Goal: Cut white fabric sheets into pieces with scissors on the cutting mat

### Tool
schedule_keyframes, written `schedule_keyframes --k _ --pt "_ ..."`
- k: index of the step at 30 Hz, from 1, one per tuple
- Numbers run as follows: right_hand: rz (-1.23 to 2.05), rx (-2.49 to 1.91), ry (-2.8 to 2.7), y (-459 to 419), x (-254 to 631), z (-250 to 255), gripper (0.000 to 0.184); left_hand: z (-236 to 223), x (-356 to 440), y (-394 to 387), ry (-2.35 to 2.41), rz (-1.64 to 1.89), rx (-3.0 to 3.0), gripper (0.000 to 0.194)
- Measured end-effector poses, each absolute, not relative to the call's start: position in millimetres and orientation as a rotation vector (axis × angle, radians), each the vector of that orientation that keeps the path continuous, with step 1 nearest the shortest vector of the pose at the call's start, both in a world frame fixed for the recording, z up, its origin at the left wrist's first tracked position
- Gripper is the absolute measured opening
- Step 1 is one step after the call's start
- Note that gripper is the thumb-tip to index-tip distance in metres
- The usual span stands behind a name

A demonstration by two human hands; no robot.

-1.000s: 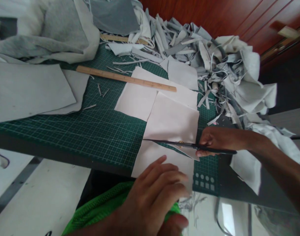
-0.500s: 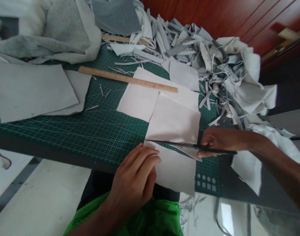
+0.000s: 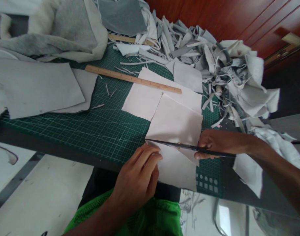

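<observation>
Nearest, over a lap in green mesh clothing [image 3: 90, 214], the left hand [image 3: 137, 173] reaches to the table edge. Its fingers are bent, with the tips at the left margin of a pale sheet [image 3: 176, 172], apparently to steady that corner beside the blade tips; whether they pinch it or only press, I cannot tell. The sheet lies on the near edge of a green gridded cutting mat [image 3: 103, 127], its lower part reaching over the rim toward the lap, perhaps so that the line of the blades falls within easy reach.

Just beyond, the right hand [image 3: 210, 144], coming in from the right, is clenched around the handles of long black scissors [image 3: 169, 143]. They lie almost level across the material, points toward the left hand, which likely keeps the blades in line with the edge.

The sheet is off-white, smooth and matt, either leather or thick cloth. A narrow wedge-shaped flap [image 3: 192, 158] slants below the blades near the right hand. Above them lies a squarish pale panel [image 3: 176, 114], softly shadowed.

Farther off, a wooden ruler [image 3: 132, 78] rests across another pale piece [image 3: 142, 98], perhaps weighting it. Beyond is a tangled heap of grey-white offcuts [image 3: 213, 65] against a reddish wooden door [image 3: 226, 19].
</observation>
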State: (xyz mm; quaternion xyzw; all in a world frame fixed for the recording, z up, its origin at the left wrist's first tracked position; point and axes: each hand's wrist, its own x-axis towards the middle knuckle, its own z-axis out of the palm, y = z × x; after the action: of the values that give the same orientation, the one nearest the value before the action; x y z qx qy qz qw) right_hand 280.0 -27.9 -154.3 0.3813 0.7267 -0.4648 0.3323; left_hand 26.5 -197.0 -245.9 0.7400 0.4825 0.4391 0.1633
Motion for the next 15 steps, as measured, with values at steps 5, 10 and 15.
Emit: schedule_keyframes --k 5,10,15 --pt "-1.282 1.004 1.842 -27.0 281.2 -157.3 0.06 -246.6 26.8 -197.2 1.375 1.26 2.1 0.023" --pt "-1.344 1.038 1.813 -27.1 281.0 -160.0 0.058 -246.2 25.9 -197.9 1.364 1.256 2.086 0.026" --pt "-1.396 0.934 1.846 -25.1 283.3 -156.9 0.06 -245.6 22.7 -199.8 1.402 1.208 2.081 0.024"
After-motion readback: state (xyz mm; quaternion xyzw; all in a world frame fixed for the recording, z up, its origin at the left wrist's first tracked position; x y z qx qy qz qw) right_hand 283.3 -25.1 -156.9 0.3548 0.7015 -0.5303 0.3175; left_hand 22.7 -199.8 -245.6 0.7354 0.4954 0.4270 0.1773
